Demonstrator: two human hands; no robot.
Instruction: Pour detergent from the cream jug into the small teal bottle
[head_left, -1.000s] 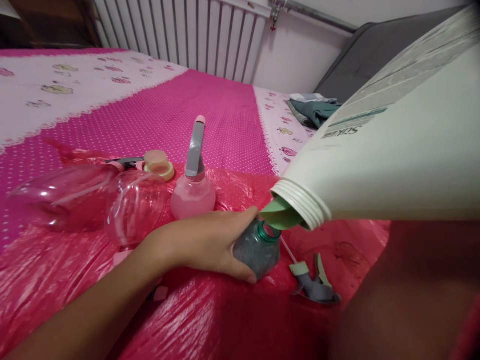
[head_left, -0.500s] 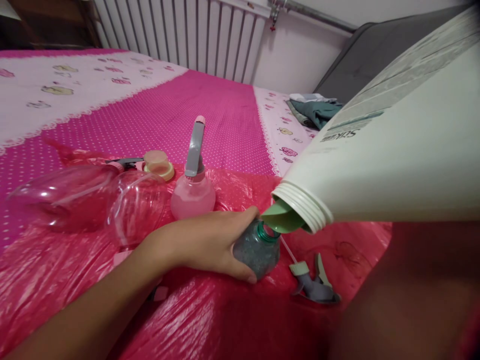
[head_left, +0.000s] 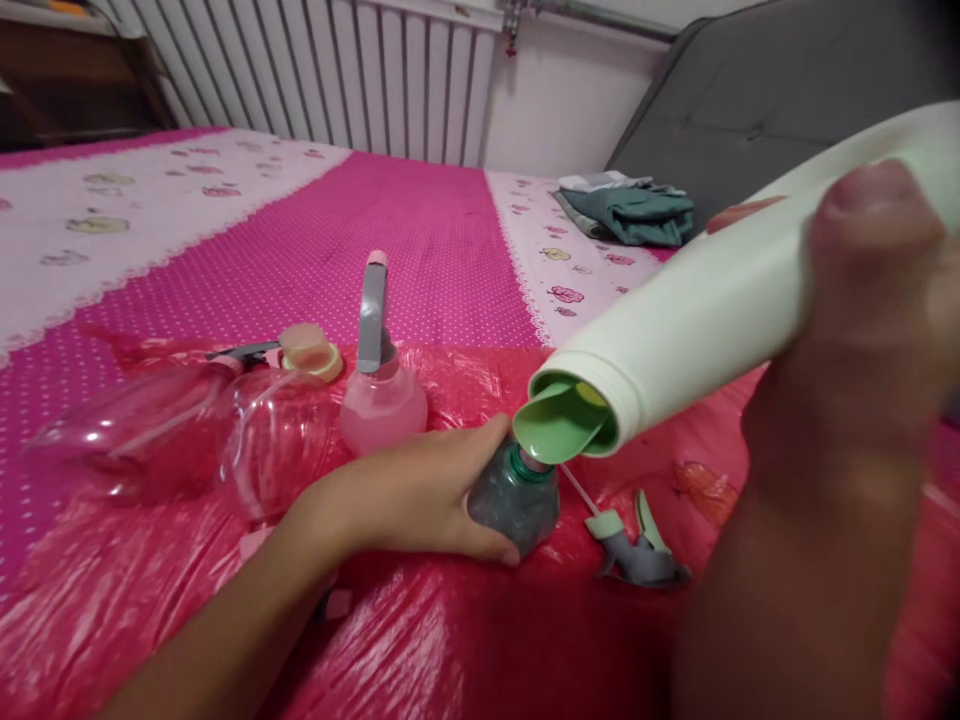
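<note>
My left hand (head_left: 435, 495) is wrapped round a small dark green bottle (head_left: 517, 505), which stands on a red plastic sheet (head_left: 375, 650). Close to the camera, my right hand (head_left: 870, 250) grips a large pale green jug (head_left: 697, 310) tilted mouth-down to the left. The jug's green spout (head_left: 559, 420) is right over the small bottle's neck, and hides part of it. To the right of the bottle lies a grey and pale green spray head (head_left: 634, 550) with its thin tube. A pink spray bottle (head_left: 382, 405) with a grey trigger stands behind my left hand.
Two clear pinkish bottles (head_left: 142, 435) lie on the sheet at left, near a yellowish cap (head_left: 311, 352). Folded clothes (head_left: 630, 210) rest on the pink patterned bedspread (head_left: 442, 240). A white radiator (head_left: 337, 80) and a grey headboard (head_left: 765, 100) stand behind.
The jug has turned and dropped lower, so its open mouth and my right hand now show. My left hand stays on the small bottle. The camera view has shifted slightly.
</note>
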